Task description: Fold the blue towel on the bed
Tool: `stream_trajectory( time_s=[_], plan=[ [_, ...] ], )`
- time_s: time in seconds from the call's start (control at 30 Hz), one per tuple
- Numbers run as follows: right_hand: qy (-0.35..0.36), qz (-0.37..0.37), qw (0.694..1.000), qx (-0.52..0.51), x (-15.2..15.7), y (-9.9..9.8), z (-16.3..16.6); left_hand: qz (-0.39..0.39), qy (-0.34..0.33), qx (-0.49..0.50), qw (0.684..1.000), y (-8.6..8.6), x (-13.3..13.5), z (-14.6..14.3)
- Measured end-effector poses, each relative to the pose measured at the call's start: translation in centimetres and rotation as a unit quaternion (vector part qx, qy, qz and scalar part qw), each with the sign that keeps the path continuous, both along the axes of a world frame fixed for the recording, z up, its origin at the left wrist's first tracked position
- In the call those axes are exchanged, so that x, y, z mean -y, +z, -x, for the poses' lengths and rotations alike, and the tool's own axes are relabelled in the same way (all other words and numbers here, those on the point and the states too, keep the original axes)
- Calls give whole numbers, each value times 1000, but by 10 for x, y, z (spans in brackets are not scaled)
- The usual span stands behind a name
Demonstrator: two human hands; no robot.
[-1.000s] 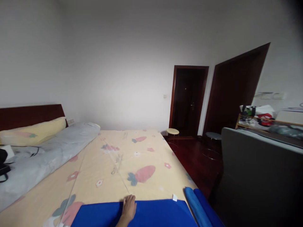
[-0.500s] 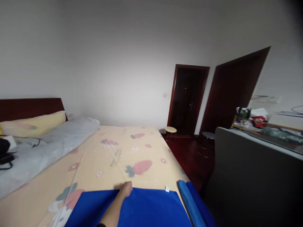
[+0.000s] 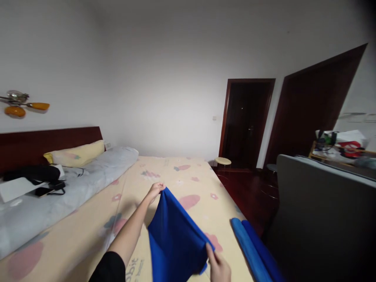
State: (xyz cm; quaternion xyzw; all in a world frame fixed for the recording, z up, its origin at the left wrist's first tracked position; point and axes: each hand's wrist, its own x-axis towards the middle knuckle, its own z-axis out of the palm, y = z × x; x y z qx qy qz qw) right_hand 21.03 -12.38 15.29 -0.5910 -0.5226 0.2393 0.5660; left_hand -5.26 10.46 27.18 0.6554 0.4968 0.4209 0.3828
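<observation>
The person's left hand (image 3: 155, 190) is stretched forward over the bed (image 3: 164, 172), and its fingers (image 3: 160, 186) are pinched together on the top corner of a blue cloth (image 3: 173, 239). The cloth is lifted off the bed and hangs down from this corner in a wide sloping fold. The right hand (image 3: 219, 268) is low, near the bottom edge of the view, and its fingers (image 3: 209, 250) are closed on the lower right edge of the same cloth. So the cloth is held in the air between the two hands, above the near part of the bed, with its lower part close to the sheet. The left arm has a dark sleeve (image 3: 109, 268) near the elbow.

The bed is covered with a pale yellow sheet that has a print of pink carrots and small flowers. Just beside the right hand, at the right edge of the bed, lies a rolled blue bundle (image 3: 254, 250). At the head of the bed there is a grey quilt (image 3: 58, 196), folded long, and behind it a yellow pillow (image 3: 78, 153) against the dark wooden headboard (image 3: 35, 143). Some dark things with cables lie on the quilt at the left; what they are cannot be told. A grey panel (image 3: 320, 211) stands to the right of the bed, and a small round stool (image 3: 222, 161) is near the dark open doorway (image 3: 246, 117).
</observation>
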Motion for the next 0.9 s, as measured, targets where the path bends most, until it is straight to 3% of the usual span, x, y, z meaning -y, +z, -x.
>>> stream_trajectory(
  time_s=[0.07, 0.2, 0.33, 0.47, 0.57, 0.9],
  plan=[
    [-74, -1, 994, -86, -15, 41, -18, -20, -8, 62, 998, 25, 11, 14],
    [-61, -62, 986, -141, -45, 118, -50, -31, -34, 140, 989, 61, 41, 30],
    [-18, -95, 978, -185, -67, 161, -73, -21, -30, 183, 982, 77, 67, 32],
    [57, -73, 981, -172, -76, 185, -85, -5, -11, 194, 981, 83, 85, 31],
    [72, -68, 980, -173, -78, 196, -90, -7, -3, 189, 982, 87, 94, 31],
    [118, -38, 969, -215, -85, 198, -99, -46, -24, 136, 989, 103, 109, 34]
  ],
)
